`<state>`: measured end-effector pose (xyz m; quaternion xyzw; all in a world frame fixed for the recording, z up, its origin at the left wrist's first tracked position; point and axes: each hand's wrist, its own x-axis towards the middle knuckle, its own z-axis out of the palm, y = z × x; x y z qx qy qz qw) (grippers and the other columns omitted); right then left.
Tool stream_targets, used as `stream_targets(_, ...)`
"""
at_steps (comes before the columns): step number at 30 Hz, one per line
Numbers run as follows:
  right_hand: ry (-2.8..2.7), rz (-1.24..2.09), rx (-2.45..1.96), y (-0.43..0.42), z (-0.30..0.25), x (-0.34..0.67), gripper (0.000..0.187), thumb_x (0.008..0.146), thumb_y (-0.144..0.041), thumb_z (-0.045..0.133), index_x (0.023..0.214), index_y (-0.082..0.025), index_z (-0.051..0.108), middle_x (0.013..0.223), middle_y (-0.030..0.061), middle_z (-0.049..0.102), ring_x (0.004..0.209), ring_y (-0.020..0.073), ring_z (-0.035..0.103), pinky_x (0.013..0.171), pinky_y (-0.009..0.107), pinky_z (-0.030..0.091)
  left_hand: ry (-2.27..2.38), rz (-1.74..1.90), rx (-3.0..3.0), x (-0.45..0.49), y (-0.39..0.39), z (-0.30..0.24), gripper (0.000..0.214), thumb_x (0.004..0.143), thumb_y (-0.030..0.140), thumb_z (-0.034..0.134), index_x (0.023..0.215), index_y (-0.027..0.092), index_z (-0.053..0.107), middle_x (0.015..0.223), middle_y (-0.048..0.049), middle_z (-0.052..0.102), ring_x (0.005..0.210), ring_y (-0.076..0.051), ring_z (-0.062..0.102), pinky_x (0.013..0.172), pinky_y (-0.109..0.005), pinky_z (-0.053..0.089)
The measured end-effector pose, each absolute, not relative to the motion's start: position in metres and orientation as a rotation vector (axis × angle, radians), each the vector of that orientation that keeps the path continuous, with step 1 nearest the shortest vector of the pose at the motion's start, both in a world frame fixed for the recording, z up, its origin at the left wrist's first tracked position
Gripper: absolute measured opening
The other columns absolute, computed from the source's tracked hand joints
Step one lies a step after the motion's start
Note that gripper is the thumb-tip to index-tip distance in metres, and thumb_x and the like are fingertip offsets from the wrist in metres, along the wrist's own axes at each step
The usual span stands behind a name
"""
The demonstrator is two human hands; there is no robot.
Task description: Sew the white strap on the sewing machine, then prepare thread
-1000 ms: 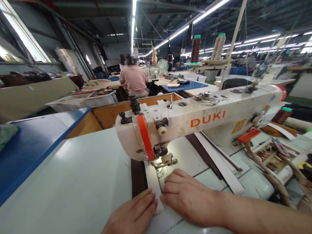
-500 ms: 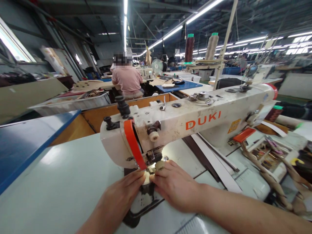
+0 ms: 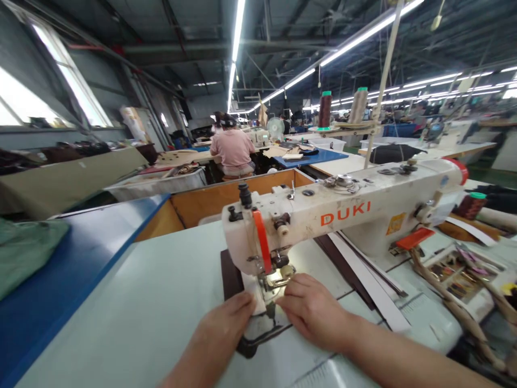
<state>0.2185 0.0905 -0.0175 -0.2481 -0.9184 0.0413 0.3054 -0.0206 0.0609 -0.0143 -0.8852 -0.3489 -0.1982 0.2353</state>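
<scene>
My left hand (image 3: 231, 323) is closed, thumb and fingers pressed on the near end of a pale strip (image 3: 253, 293) left of the presser foot. A dark brown piece (image 3: 230, 275) lies against that strip, partly beneath the sewing machine head (image 3: 238, 237). My right hand (image 3: 313, 307) rests just right of the needle area, its fingers bent together over the bright metal plate (image 3: 277, 280). Whatever its fingertips may pinch is hidden. A red-orange guard (image 3: 262, 242) hangs down the front of the head, and a small lamp lights the stitching spot.
Brown and white strips (image 3: 359, 277) lie behind my right forearm. To the right stands a divided tray (image 3: 464, 275) of small tools. Thread cones (image 3: 325, 110) rise behind the machine. A blue table (image 3: 100, 237) borders the left. Farther off, a person in pink (image 3: 232, 148) sits facing away.
My hands have moved apart, with the left now farther from the needle. The pale strip and the brown piece show more beside the head. My view has tilted up and turned left.
</scene>
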Motion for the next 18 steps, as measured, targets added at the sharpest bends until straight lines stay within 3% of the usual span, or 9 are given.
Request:
stream_targets(3, -2.431, 0.101, -0.615, 0.089, -0.021, 0.219, 0.018, 0.092, -0.013, 0.046, 0.088, -0.016, 0.064, 0.076, 0.0054, 0.058, 0.079, 0.0198, 0.048, 0.074, 0.031, 0.038, -0.944, -0.513, -2.405, -0.022, 0.012, -0.012, 0.039, 0.091, 0.005, 0.028, 0.103, 0.015, 0.064, 0.099, -0.0064, 0.073, 0.092, -0.012, 0.07, 0.085, -0.018, 0.053)
stream_targets(8, -2.474, 0.067, -0.525, 0.082, -0.018, 0.219, 0.022, 0.092, -0.014, 0.045, 0.082, -0.015, 0.064, 0.074, 0.0059, 0.058, 0.076, 0.0197, 0.047, 0.072, 0.031, 0.039, -1.063, -0.494, -2.415, -0.02, -0.042, -0.002, 0.047, 0.077, -0.001, 0.033, 0.11, 0.015, 0.062, 0.107, -0.0066, 0.072, 0.096, -0.012, 0.069, 0.085, -0.018, 0.052)
stream_targets(11, -2.491, 0.048, -0.478, 0.062, -0.007, 0.224, 0.02, 0.09, -0.011, 0.045, 0.083, -0.016, 0.063, 0.075, 0.0054, 0.058, 0.076, 0.019, 0.048, 0.071, 0.03, 0.04, -1.176, -0.48, -2.445, -0.024, -0.037, 0.013, 0.048, 0.078, 0.001, 0.035, 0.114, 0.019, 0.062, 0.113, -0.0046, 0.07, 0.099, -0.012, 0.067, 0.086, -0.02, 0.052)
stream_targets(13, -2.502, 0.054, -0.469, 0.044, -0.003, 0.228, 0.019, 0.088, -0.01, 0.045, 0.085, -0.016, 0.062, 0.076, 0.0049, 0.058, 0.076, 0.0184, 0.048, 0.071, 0.029, 0.041, -1.247, -0.496, -2.45, -0.028, -0.021, 0.026, 0.049, 0.079, 0.001, 0.036, 0.116, 0.021, 0.062, 0.118, -0.0048, 0.068, 0.105, -0.014, 0.065, 0.09, -0.027, 0.052)
stream_targets(16, -2.524, 0.036, -0.438, 0.023, -0.013, 0.231, 0.015, 0.089, -0.015, 0.046, 0.085, -0.017, 0.061, 0.076, 0.0037, 0.058, 0.073, 0.0169, 0.048, 0.07, 0.028, 0.041, -1.352, -0.347, -2.556, -0.028, 0.006, 0.041, 0.059, 0.065, 0.0, 0.042, 0.116, 0.021, 0.063, 0.123, -0.0067, 0.065, 0.113, -0.022, 0.061, 0.094, -0.038, 0.051)
stream_targets(18, -2.482, -0.049, -0.379, 0.022, -0.032, 0.233, 0.021, 0.094, -0.024, 0.047, 0.078, -0.018, 0.06, 0.069, 0.0012, 0.056, 0.067, 0.015, 0.047, 0.064, 0.026, 0.04, -1.411, -0.165, -2.655, -0.023, 0.022, 0.047, 0.061, 0.054, 0.0, 0.043, 0.106, 0.022, 0.067, 0.116, -0.0053, 0.068, 0.108, -0.023, 0.064, 0.093, -0.039, 0.052)
